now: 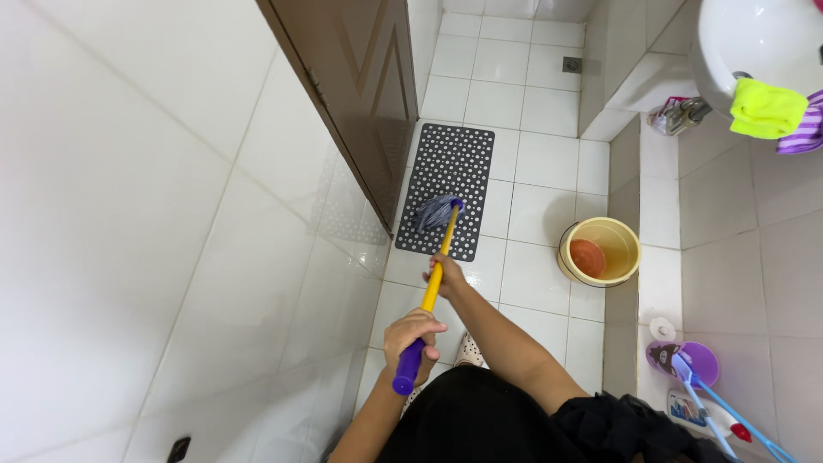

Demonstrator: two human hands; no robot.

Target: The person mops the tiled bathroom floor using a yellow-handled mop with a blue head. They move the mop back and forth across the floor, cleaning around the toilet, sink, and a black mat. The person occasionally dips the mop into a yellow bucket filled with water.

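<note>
Mid-scrub on the dark perforated bath mat [449,184], by the look of it. Right hand [447,276] wrapped around the yellow stretch of the mop handle [437,266], farther along toward the mat; left hand [411,333] clenched around the purple grip end [407,370], well short of the mat. Blue-and-white string mop head [437,211] pressed onto the near half of the mat, close to its left edge, just beside the brown door [364,86]. Far half of the mat not under the strings at this moment. Cream bucket [600,250] with a reddish bottom standing right of the mat, apart from it, on the white tiled floor [536,163].

Next move, as a judgement: a push of the head up the mat toward the floor drain [572,64] beyond it, with both grips held firm and the handle kept clear of the door. Risk of dragging or bunching the mat if pressed too hard.
</note>
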